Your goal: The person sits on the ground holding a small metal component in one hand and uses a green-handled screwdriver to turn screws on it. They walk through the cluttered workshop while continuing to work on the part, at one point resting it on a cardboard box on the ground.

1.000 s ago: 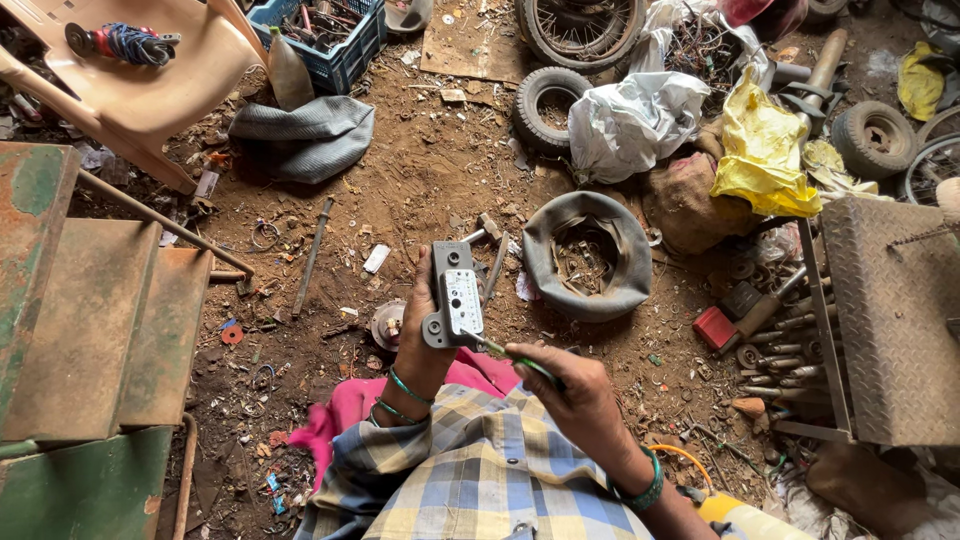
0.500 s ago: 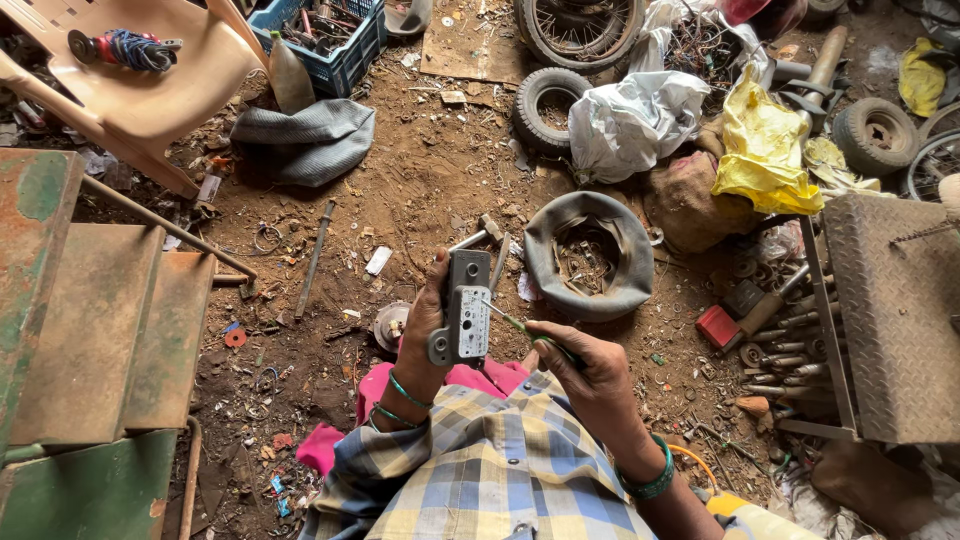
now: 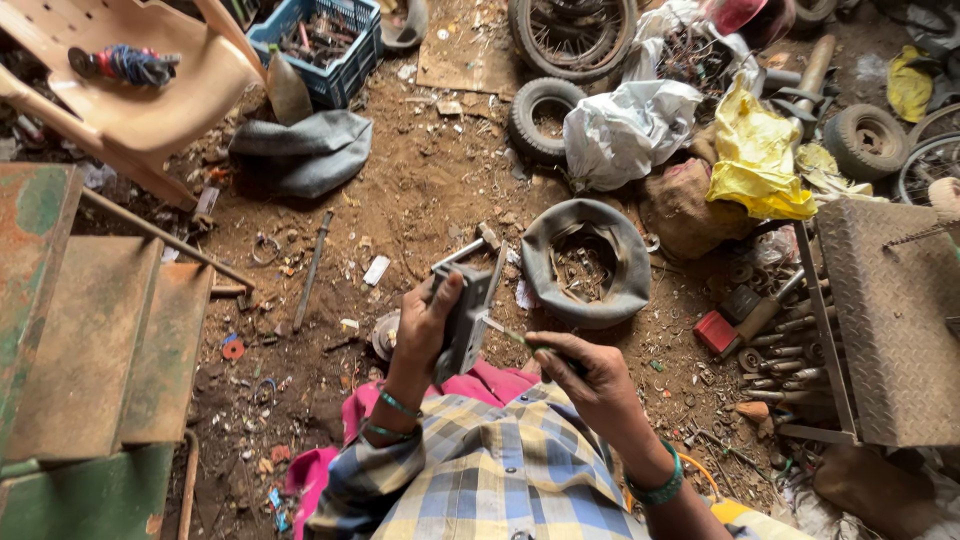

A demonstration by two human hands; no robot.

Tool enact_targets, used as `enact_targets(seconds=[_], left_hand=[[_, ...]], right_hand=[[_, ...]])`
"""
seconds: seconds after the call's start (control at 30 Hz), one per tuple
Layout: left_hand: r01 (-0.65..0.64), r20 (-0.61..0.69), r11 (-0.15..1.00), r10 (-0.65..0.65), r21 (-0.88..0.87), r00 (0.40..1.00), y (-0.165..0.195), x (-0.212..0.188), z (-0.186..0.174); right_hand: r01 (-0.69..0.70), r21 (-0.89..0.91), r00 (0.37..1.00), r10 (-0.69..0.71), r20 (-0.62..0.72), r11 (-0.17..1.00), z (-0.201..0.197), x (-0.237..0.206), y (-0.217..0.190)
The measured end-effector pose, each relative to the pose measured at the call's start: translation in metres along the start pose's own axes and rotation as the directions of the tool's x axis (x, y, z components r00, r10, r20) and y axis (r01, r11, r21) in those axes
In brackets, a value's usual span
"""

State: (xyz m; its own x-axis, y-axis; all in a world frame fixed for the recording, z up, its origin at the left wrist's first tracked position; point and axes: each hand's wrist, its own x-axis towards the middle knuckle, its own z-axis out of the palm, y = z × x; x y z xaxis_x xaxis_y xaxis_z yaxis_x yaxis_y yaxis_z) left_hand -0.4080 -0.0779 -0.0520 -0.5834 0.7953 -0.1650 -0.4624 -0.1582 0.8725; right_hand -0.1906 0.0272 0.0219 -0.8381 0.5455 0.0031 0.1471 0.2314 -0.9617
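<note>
While the cut tyre tray point(image 3: 585, 262) of scrap sits just ahead on the dirt floor point(image 3: 400, 200), I see my left hand point(image 3: 425, 325) clamp the grey metal block point(image 3: 468, 318) upright, steadying it for my right hand point(image 3: 580, 372), whose fingers pinch a thin screwdriver point(image 3: 510, 335) to its edge.

Your checked shirt point(image 3: 480, 480) shows blue, yellow and white squares; green bangles ring your left wrist point(image 3: 392, 415), and a green band circles your right wrist point(image 3: 655, 487).
</note>
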Motion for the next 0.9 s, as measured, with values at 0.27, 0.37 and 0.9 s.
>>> enact_targets(seconds=[0.27, 0.37, 0.9], left_hand=[[-0.22, 0.17, 0.824, 0.152, 0.522, 0.974, 0.038, -0.017, 0.007], [-0.242, 0.172, 0.718, 0.17, 0.653, 0.97, 0.045, -0.016, 0.006], [-0.168, 0.093, 0.898, 0.142, 0.407, 0.985, 0.042, -0.013, -0.011]], right_hand=[[-0.575, 0.382, 0.818, 0.516, 0.253, 0.724, -0.001, -0.025, 0.026], [-0.514, 0.436, 0.857, 0.462, 0.227, 0.739, 0.012, -0.028, 0.033], [-0.549, 0.524, 0.834, 0.461, 0.302, 0.651, 0.001, -0.008, -0.006]])
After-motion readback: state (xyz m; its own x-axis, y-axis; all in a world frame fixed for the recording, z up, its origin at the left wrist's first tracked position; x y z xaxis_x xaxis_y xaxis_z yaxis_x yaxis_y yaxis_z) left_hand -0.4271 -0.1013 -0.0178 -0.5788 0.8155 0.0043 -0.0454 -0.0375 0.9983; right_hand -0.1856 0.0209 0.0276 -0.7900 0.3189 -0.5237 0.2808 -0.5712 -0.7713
